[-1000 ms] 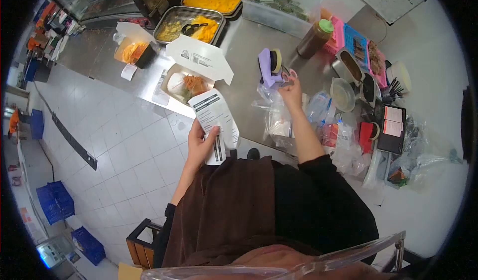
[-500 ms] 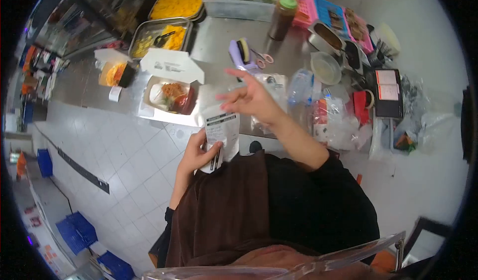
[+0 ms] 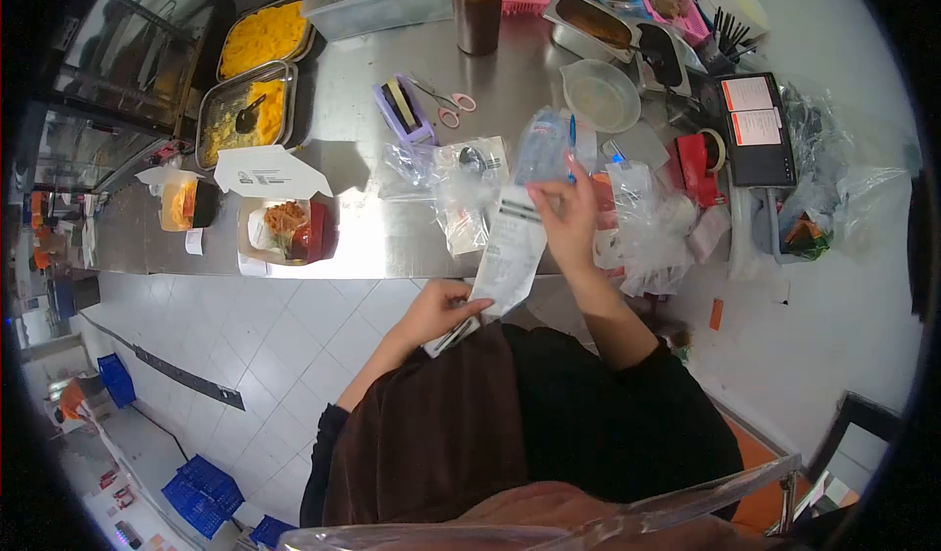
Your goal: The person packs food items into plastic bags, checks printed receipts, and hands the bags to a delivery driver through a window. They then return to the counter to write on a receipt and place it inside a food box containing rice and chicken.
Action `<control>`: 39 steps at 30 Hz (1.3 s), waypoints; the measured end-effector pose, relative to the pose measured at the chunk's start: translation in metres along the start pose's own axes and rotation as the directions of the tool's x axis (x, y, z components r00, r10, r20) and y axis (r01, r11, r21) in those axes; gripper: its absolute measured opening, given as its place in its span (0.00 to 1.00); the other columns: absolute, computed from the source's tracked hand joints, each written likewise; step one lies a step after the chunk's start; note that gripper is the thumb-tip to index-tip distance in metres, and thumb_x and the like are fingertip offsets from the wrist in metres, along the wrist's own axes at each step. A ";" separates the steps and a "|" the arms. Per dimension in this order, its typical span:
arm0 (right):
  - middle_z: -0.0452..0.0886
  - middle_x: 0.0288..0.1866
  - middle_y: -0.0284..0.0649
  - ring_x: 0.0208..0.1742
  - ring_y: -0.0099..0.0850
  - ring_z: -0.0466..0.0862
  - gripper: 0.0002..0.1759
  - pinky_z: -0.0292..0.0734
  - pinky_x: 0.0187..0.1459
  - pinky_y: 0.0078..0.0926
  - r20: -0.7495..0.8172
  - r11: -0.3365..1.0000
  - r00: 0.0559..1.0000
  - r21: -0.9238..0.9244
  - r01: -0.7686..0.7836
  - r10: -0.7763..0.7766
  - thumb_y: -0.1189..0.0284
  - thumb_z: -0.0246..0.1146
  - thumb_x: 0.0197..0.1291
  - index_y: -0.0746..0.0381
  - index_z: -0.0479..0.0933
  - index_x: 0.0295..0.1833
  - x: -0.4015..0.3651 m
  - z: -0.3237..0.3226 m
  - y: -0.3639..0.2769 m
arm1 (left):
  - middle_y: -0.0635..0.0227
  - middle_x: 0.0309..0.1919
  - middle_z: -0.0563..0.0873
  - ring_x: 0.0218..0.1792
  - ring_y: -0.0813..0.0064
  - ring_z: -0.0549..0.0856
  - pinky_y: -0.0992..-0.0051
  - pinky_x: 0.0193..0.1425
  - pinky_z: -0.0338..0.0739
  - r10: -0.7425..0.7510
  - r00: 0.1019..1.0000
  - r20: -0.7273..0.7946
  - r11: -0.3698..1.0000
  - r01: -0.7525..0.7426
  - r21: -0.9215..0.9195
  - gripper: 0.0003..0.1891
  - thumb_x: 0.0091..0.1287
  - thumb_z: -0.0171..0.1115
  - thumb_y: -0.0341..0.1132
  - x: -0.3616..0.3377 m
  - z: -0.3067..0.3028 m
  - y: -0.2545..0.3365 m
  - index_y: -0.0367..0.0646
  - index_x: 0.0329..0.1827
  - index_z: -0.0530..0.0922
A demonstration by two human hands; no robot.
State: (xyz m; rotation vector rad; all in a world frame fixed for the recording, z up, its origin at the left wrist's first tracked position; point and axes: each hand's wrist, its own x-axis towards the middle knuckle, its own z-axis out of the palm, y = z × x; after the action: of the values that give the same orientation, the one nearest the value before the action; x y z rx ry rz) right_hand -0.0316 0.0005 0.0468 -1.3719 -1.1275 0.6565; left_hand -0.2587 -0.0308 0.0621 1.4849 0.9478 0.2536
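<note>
A long white printed receipt [image 3: 510, 252] stretches between my two hands in front of the table edge. My left hand [image 3: 436, 313] is closed on its lower end, thumb on top, with a folded paper part showing below the fingers. At the upper end, my right hand [image 3: 571, 220] pinches the top corner between thumb and fingers. A blue pen [image 3: 572, 131] shows right at the right fingertips, over a clear plastic bag [image 3: 541, 149]. To the left, an open takeaway box [image 3: 316, 232] holds rice and shredded topping.
A smaller food box [image 3: 179, 203] stands further left. Behind are metal trays of yellow food [image 3: 263, 39], a sauce bottle [image 3: 476, 24], scissors [image 3: 449, 105] and a purple tape dispenser [image 3: 404, 110]. Right lie a clear bowl [image 3: 600, 98], plastic bags [image 3: 647, 247] and a black folder [image 3: 776, 164].
My right hand has gone from open fingers to pinching the receipt's top. The receipt and both hands have shifted right in view, and the receipt is now tilted.
</note>
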 end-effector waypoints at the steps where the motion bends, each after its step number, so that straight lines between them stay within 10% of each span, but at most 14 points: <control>1: 0.84 0.37 0.39 0.44 0.24 0.81 0.36 0.68 0.55 0.24 0.025 0.995 0.999 -0.094 -0.024 0.027 0.79 0.65 0.55 0.65 0.56 0.68 0.014 0.000 0.003 | 0.69 0.19 0.81 0.21 0.85 0.74 0.79 0.26 0.68 -0.023 0.999 -0.037 0.999 0.022 -0.023 0.12 0.62 0.65 0.40 0.008 0.006 0.003 0.37 0.31 0.84; 13: 0.85 0.38 0.29 0.46 0.34 0.82 0.32 0.67 0.48 0.36 0.283 0.730 0.959 -0.651 0.209 -0.023 0.68 0.68 0.51 0.53 0.68 0.64 0.090 0.058 0.058 | 0.67 0.19 0.83 0.22 0.85 0.77 0.79 0.28 0.72 -0.265 0.922 -0.284 0.964 0.242 -0.115 0.15 0.63 0.63 0.42 0.066 0.015 0.007 0.35 0.30 0.83; 19: 0.84 0.43 0.35 0.49 0.34 0.82 0.36 0.71 0.49 0.37 0.336 0.726 0.842 -0.682 -0.092 0.422 0.62 0.72 0.44 0.53 0.70 0.62 0.126 0.070 0.054 | 0.67 0.21 0.85 0.22 0.87 0.77 0.81 0.27 0.71 -0.244 0.916 -0.318 0.968 0.212 -0.133 0.15 0.63 0.63 0.41 0.068 0.020 -0.008 0.34 0.28 0.83; 25: 0.80 0.50 0.44 0.49 0.43 0.80 0.24 0.76 0.49 0.39 0.548 0.606 0.636 -0.780 0.154 0.543 0.59 0.70 0.45 0.55 0.79 0.50 0.169 0.089 0.094 | 0.68 0.23 0.85 0.22 0.88 0.77 0.82 0.27 0.71 -0.246 0.925 -0.289 0.964 0.202 -0.173 0.14 0.64 0.62 0.39 0.065 0.018 0.003 0.35 0.30 0.83; 28: 0.81 0.47 0.45 0.48 0.42 0.80 0.20 0.75 0.47 0.40 0.256 0.809 0.948 -0.588 -0.003 0.190 0.61 0.69 0.48 0.59 0.81 0.45 0.141 0.078 0.091 | 0.69 0.23 0.85 0.22 0.88 0.77 0.82 0.26 0.70 -0.238 0.931 -0.275 0.967 0.199 -0.161 0.13 0.64 0.62 0.38 0.064 0.018 0.003 0.35 0.31 0.83; 30: 0.82 0.40 0.45 0.40 0.35 0.82 0.19 0.76 0.43 0.32 0.064 0.786 0.927 -0.510 0.349 -0.370 0.65 0.67 0.52 0.63 0.79 0.48 0.104 0.063 0.057 | 0.69 0.22 0.85 0.21 0.88 0.77 0.82 0.26 0.70 -0.242 0.931 -0.274 0.962 0.193 -0.195 0.13 0.64 0.62 0.38 0.066 0.019 -0.004 0.34 0.31 0.83; 32: 0.82 0.35 0.41 0.32 0.26 0.79 0.13 0.74 0.36 0.23 0.180 0.979 0.982 -0.202 -0.023 0.060 0.71 0.63 0.58 0.63 0.79 0.48 0.049 0.036 0.016 | 0.70 0.22 0.84 0.21 0.88 0.76 0.82 0.26 0.70 -0.206 0.945 -0.254 0.977 0.183 -0.111 0.13 0.64 0.63 0.38 0.065 0.016 -0.001 0.34 0.31 0.83; 39: 0.77 0.26 0.30 0.26 0.16 0.73 0.32 0.70 0.32 0.15 0.336 0.888 0.861 0.124 -0.442 0.381 0.79 0.58 0.61 0.57 0.58 0.71 -0.068 -0.010 0.013 | 0.70 0.22 0.84 0.21 0.88 0.76 0.83 0.26 0.70 -0.151 0.953 -0.261 0.987 0.133 -0.087 0.13 0.63 0.63 0.38 0.065 0.016 -0.006 0.34 0.31 0.83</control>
State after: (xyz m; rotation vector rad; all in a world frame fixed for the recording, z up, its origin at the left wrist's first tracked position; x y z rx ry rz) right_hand -0.0451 -0.0627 0.0200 -1.3803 -0.9716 1.2982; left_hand -0.2095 0.0006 0.0289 1.3329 1.2450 0.3848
